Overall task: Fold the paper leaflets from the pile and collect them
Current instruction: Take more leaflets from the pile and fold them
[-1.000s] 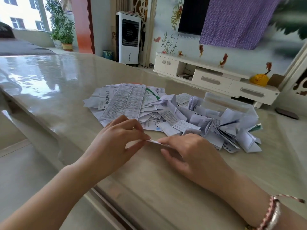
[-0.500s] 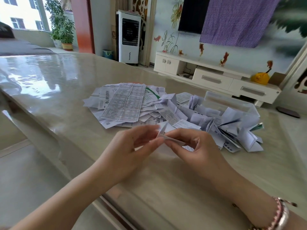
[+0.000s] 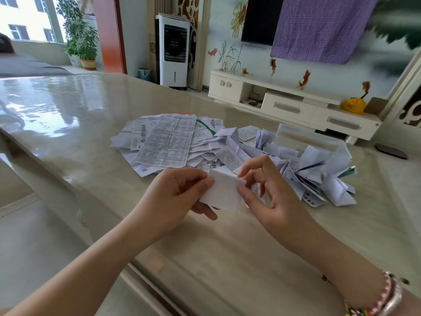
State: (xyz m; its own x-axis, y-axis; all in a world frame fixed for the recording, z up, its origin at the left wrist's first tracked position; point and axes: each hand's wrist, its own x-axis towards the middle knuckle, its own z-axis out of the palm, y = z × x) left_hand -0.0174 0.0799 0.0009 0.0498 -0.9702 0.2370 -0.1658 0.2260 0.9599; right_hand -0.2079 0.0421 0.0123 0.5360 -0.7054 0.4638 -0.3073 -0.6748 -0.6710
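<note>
A small folded white leaflet (image 3: 224, 191) is held up above the table between both hands. My left hand (image 3: 175, 197) grips its left edge, thumb on top and fingers underneath. My right hand (image 3: 265, 192) pinches its right edge between thumb and forefinger, with the other fingers curled loosely. Behind the hands lies a flat pile of unfolded printed leaflets (image 3: 168, 140). To the right is a heap of folded leaflets (image 3: 319, 176), spilling out of a clear plastic box (image 3: 305, 137).
The glossy beige table (image 3: 91, 115) stretches left and toward me, its near edge running diagonally at the lower left. Beyond the table stand a white TV cabinet (image 3: 291, 103) and a white air cooler (image 3: 174, 51).
A second ago both hands pressed the leaflet flat on the table. They have since lifted it, and it now faces me as a folded rectangle held between them.
</note>
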